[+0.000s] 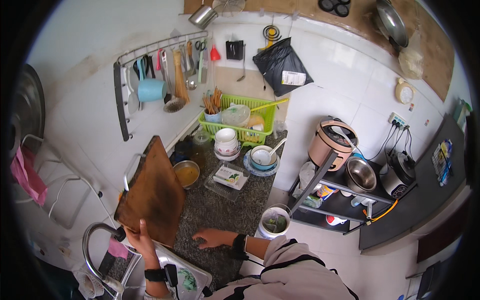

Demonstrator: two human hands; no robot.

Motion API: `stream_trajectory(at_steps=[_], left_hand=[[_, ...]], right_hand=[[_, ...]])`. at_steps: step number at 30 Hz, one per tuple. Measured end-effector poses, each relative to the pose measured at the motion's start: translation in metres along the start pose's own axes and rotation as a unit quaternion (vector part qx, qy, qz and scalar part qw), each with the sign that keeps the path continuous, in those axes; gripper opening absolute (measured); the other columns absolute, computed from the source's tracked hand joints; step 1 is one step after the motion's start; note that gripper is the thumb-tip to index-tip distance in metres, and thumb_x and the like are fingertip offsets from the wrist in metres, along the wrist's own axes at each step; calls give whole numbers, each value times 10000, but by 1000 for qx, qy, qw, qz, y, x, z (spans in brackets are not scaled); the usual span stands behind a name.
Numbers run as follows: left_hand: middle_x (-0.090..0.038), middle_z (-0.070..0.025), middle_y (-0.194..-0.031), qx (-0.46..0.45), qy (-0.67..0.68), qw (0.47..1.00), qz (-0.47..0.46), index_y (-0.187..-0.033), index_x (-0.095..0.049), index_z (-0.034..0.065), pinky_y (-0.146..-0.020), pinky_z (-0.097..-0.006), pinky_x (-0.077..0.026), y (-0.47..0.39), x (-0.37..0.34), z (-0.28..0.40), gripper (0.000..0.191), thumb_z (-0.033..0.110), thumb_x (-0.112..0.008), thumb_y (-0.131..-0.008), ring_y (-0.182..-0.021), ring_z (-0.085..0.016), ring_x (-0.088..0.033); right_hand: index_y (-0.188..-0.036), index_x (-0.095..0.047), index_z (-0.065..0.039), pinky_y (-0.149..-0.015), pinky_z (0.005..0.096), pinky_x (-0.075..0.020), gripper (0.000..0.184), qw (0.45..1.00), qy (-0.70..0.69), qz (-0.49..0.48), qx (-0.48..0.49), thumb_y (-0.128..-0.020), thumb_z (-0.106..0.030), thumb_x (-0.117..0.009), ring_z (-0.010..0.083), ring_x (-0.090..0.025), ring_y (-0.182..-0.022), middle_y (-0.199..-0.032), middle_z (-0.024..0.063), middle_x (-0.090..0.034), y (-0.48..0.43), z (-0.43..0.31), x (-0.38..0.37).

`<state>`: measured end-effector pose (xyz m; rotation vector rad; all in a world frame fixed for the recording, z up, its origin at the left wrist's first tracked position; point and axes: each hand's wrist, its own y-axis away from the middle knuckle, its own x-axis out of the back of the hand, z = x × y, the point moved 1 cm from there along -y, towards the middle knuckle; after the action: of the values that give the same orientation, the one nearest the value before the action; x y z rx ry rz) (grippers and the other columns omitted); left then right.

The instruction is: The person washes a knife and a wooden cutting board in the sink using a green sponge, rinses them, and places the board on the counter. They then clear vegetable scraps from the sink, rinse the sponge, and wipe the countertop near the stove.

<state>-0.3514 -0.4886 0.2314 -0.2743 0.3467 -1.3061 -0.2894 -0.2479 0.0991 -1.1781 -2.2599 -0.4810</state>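
Note:
My left hand (141, 240) grips the lower left edge of a wooden cutting board (153, 191), thumb on its face. The board stands tilted near the wall, with dark stains across its surface. Over the dark speckled countertop (221, 213) is my right hand (209, 237), fingers apart and nothing in them; whether it touches the stone I cannot tell. Beyond the board sits a metal bowl (186, 174) of yellowish liquid. A white and green box (228, 177) lies on a clear plastic tray (221, 192). Close to my left wrist are the curved faucet (98, 228) and the sink (202, 275).
Stacked bowls (226, 141), a blue bowl with a spoon (260, 157) and a green dish basket (268, 129) occupy the counter's back. A white bucket (275, 221) stands beside the counter. At right, a black shelf (311, 202) holds a rice cooker (326, 144). A wire rack (71, 180) is at left.

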Motion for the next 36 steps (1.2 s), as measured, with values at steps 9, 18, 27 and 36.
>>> stream_trajectory(at_steps=[9,18,27,36], left_hand=[[-608,-82,-1169,13,29,999,20,-1246,-497,-12,-927,-283,-437,-57,-1,-17,414,-12,-659,-865,-1039,-163,-577],[-601,-95,-1158,-8,10,1000,-26,-1277,-449,-3,-942,-303,-443,-125,-10,-10,512,-39,-681,-822,-1058,-179,-573],[-616,-144,-1105,-28,-148,988,37,-1221,-448,-10,-881,-325,-480,-151,1,-33,485,-11,-702,-808,-1011,-223,-607],[-550,-209,-1193,-8,-242,968,68,-1368,-348,7,-899,-373,-479,-163,9,-50,662,-18,-682,-796,-1071,-320,-582]], right_hand=[[-1499,-103,28,-821,339,-487,1007,981,-152,76,-90,-833,-406,-720,244,-599,-966,-1371,221,-466,-91,-13,19],[-1471,-36,105,-917,359,-465,1131,970,-87,228,-23,-795,-481,-728,301,-559,-1113,-1411,285,-398,-207,-11,17],[-1463,-101,114,-968,348,-451,1080,979,-104,164,-58,-795,-450,-736,336,-533,-1193,-1406,309,-394,-251,-8,48],[-1466,-73,109,-1028,363,-412,1057,982,-42,179,-47,-816,-400,-734,380,-441,-1288,-1500,324,-209,-267,-9,34]])
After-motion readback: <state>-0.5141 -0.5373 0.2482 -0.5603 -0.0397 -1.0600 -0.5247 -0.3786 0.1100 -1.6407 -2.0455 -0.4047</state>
